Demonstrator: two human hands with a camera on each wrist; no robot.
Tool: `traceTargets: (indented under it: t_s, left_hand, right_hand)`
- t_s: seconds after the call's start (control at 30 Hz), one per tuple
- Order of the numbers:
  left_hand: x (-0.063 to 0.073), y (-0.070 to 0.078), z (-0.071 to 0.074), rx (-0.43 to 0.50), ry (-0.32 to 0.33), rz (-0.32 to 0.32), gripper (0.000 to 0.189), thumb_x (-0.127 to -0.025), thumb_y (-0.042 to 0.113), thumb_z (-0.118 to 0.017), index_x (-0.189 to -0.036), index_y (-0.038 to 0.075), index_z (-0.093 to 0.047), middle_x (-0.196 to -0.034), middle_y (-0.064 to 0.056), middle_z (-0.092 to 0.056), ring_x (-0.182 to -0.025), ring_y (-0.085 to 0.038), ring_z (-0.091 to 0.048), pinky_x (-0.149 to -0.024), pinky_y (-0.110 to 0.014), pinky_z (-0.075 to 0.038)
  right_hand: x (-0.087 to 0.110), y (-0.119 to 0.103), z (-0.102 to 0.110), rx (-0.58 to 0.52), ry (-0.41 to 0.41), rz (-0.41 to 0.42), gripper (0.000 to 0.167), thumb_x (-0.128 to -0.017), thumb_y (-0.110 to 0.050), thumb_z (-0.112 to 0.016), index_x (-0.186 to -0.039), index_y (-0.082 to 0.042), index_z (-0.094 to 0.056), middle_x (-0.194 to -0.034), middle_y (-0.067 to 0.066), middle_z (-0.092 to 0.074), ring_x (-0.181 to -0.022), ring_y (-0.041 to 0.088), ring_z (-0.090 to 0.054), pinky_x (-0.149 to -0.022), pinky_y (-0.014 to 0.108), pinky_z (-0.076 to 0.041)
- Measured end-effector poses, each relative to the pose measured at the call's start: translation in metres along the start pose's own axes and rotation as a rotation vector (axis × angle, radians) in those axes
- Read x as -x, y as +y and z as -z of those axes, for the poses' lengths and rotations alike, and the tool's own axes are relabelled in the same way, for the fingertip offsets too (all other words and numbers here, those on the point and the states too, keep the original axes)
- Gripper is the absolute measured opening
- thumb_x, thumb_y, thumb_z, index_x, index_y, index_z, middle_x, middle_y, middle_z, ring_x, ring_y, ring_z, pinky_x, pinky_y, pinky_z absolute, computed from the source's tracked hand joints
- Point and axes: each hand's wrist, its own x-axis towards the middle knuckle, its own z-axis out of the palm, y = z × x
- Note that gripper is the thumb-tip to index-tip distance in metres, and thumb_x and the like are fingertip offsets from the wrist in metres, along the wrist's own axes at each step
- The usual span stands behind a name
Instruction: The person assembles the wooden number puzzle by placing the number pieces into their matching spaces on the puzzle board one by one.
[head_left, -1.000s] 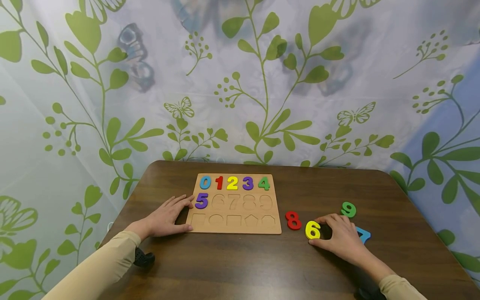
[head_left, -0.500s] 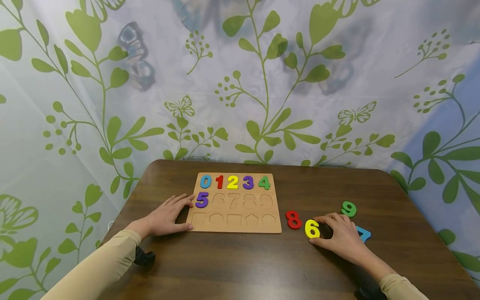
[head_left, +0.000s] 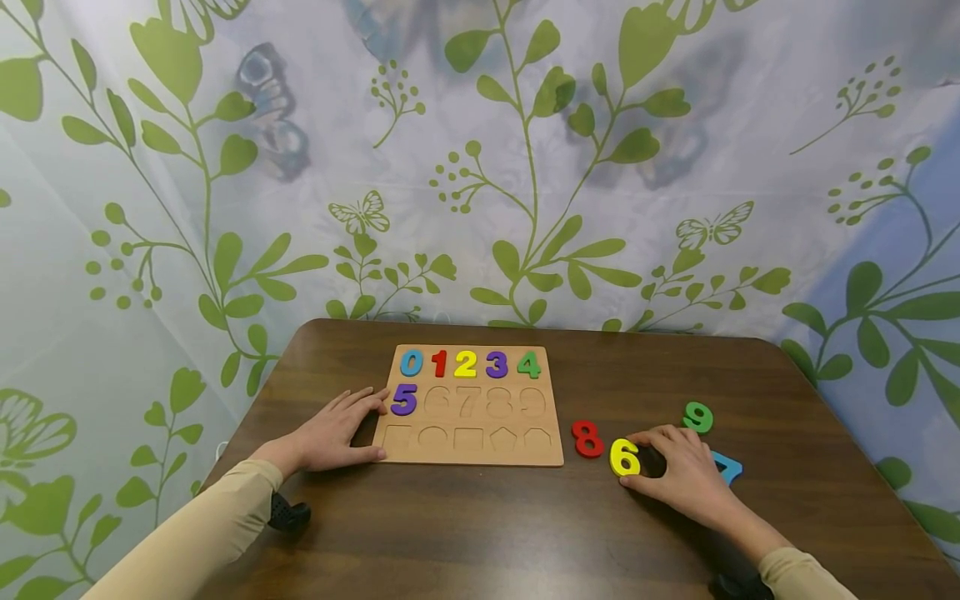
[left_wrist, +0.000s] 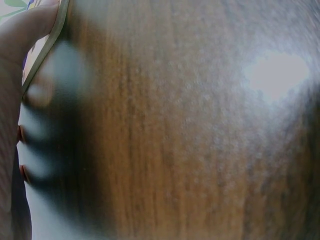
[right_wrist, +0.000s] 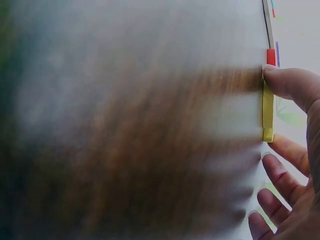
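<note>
A tan wooden number board lies flat on the table, with 0 to 4 in its top row and a purple 5 starting the middle row. My left hand rests at the board's left edge, fingers spread and thumb near the lower corner. To the right, my right hand pinches a yellow number 6 between thumb and fingers. In the right wrist view the yellow 6 appears edge-on, thumb above it and index finger below. Whether it is lifted off the table, I cannot tell.
A red 8 lies between the board and the 6. Beyond my right hand is a green 9; a blue 7 is partly hidden behind that hand. A patterned cloth hangs behind the brown table.
</note>
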Motion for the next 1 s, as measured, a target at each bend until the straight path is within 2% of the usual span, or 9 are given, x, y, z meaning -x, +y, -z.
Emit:
traceTargets:
  t_s: [0.47,0.7,0.83,1.0]
  left_hand:
    - [0.001,0.001,0.001,0.015,-0.003,0.006,0.072,-0.087,0.074,-0.062,-0.133,0.02,-0.051,-0.165,-0.004,-0.032,-0.152,-0.036,-0.024,-0.122,-0.061,-0.013]
    - [0.001,0.001,0.001,0.01,-0.001,0.007,0.072,-0.087,0.074,-0.062,-0.133,0.02,-0.051,-0.165,-0.004,-0.032,-0.152,-0.036,-0.024,-0.122,-0.061,-0.014]
    - [0.001,0.002,0.002,0.01,-0.002,0.009,0.072,-0.087,0.074,-0.062,-0.133,0.02,-0.051,-0.165,-0.004,-0.032,-0.152,-0.036,-0.024,-0.122,-0.061,-0.014]
    - [0.001,0.002,0.001,0.01,-0.001,0.008,0.072,-0.087,0.074,-0.062,-0.133,0.02,-0.05,-0.165,-0.004,-0.032,-0.152,-0.036,-0.024,-0.122,-0.061,-0.014]
  right_hand:
    - [-0.001,0.001,-0.001,-0.002,0.001,-0.004,0.068,-0.077,-0.068,-0.078,-0.124,-0.019,-0.071,-0.121,0.008,-0.061,-0.116,0.038,-0.047,-0.089,0.062,-0.038]
    - [-0.003,-0.003,0.001,-0.003,0.01,0.012,0.066,-0.076,-0.066,-0.081,-0.12,-0.018,-0.073,-0.116,0.006,-0.062,-0.109,0.034,-0.049,-0.085,0.057,-0.038]
    - [-0.007,-0.006,0.003,-0.008,0.025,0.02,0.065,-0.075,-0.065,-0.082,-0.118,-0.018,-0.073,-0.115,0.005,-0.061,-0.105,0.032,-0.049,-0.086,0.057,-0.037]
    - [-0.017,-0.014,0.009,-0.014,0.044,0.038,0.065,-0.076,-0.065,-0.082,-0.117,-0.016,-0.072,-0.117,0.007,-0.06,-0.109,0.035,-0.048,-0.086,0.059,-0.04]
